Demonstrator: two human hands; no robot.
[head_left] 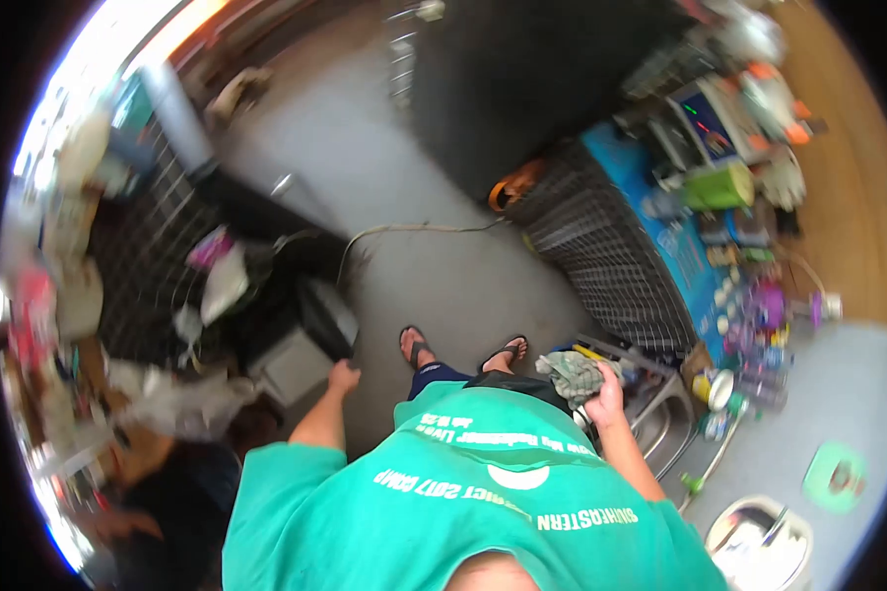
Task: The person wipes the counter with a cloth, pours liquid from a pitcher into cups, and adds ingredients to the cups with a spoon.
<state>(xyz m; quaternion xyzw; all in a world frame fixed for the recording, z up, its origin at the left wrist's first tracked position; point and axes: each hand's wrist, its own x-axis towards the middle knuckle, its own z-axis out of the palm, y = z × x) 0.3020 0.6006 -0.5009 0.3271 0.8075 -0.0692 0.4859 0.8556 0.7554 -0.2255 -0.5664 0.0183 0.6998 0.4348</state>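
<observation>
My right hand (606, 392) is closed around a crumpled grey cloth (572, 376), in front of the right side of my body. Just beyond it is a metal sink basin (660, 428) in a rack. My left hand (342, 378) hangs low on the left with its fingers curled. It is at the lower end of a dark edge on a grey box-like unit (296, 364). Whether it grips that edge I cannot make out.
A pale cable (414, 229) crosses the grey floor (434, 286) ahead of my feet. Wire-mesh racks (611, 256) stand on both sides. Bottles and a green container (717, 187) crowd the right counter, with a green board (836, 478) nearer. A person in dark clothing (182, 512) is at lower left.
</observation>
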